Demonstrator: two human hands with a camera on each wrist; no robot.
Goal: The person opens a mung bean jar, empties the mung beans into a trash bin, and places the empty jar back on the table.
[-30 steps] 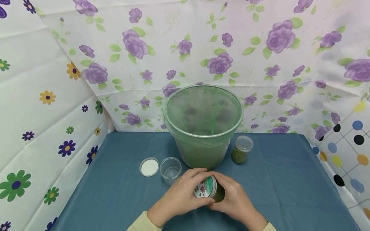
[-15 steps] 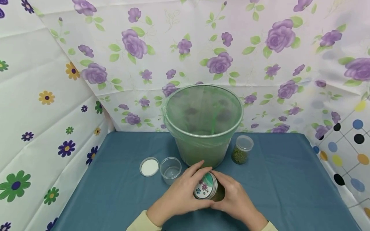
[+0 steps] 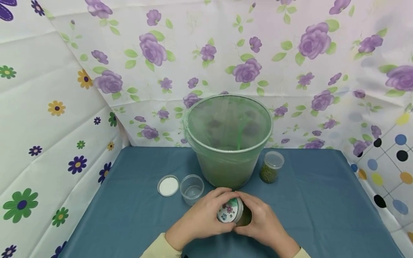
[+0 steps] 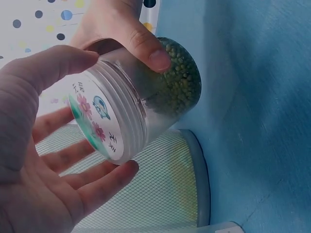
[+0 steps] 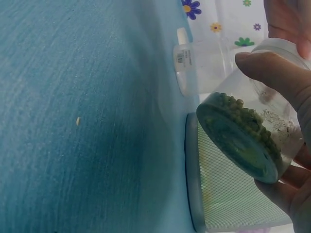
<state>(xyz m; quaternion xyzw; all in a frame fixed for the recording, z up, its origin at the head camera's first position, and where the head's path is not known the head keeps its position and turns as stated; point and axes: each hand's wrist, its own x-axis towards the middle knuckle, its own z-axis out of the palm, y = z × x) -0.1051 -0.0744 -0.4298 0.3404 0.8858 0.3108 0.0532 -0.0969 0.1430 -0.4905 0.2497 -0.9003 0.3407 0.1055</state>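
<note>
A clear plastic jar [image 4: 176,80], part filled with green beans [image 5: 248,121], is held tilted above the blue tabletop. Around its body curls my right hand [image 3: 262,222], thumb on the near side. My left hand [image 3: 206,216] grips the rim of the screw lid [image 4: 104,114] between thumb and fingers. Flowers and a small cartoon figure are printed on the lid, which sits on the jar. Beyond the hands stands a mesh bin [image 3: 226,170] lined with a green bag. A second jar of green beans [image 3: 269,172], its lid on, is to the bin's right.
Left of the bin, a clear round container [image 3: 191,190] stands without a lid. Beside it lies a round lid with a white disc [image 3: 168,186]. The blue tablecloth [image 3: 129,222] covers the table, and flowered sheets [image 3: 161,79] hang behind and at the sides.
My left fingers lift from the lid and close round it again. The lid's printed picture has turned slightly. My right hand stays in place on the jar.
</note>
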